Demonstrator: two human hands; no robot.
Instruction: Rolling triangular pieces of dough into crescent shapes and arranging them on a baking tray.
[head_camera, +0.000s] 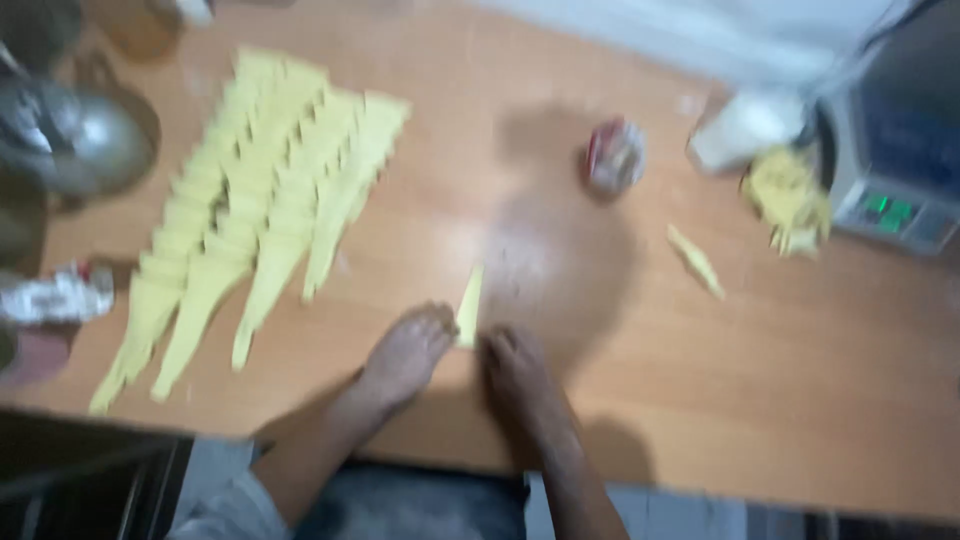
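both hands are down on the wooden tabletop (760, 400) near its front edge, working one small yellow dough strip (469, 306). the left hand (408, 352) has its fingertips gathered against the strip's lower end, pinching or pressing it; the right hand (518, 372) lies just beside it with fingers curled toward the same end, though the blur hides whether it actually touches, so i cannot tell its grip. this looks like the shaping or placing step for a single piece. judged from the layout, the next move calls for a light, even hold so the thin strip does not tear or bend. the strip's long axis runs nearly away from the person, tilted slightly right, narrow end pointing up the frame. to the left lie overlapping rows of finished yellow strips (262, 205), long axes slanting the same way. farther right sit a loose yellow scrap (695, 260), a heap of yellow trimmings (787, 198), a small round container (615, 155) and a digital scale (895, 165).
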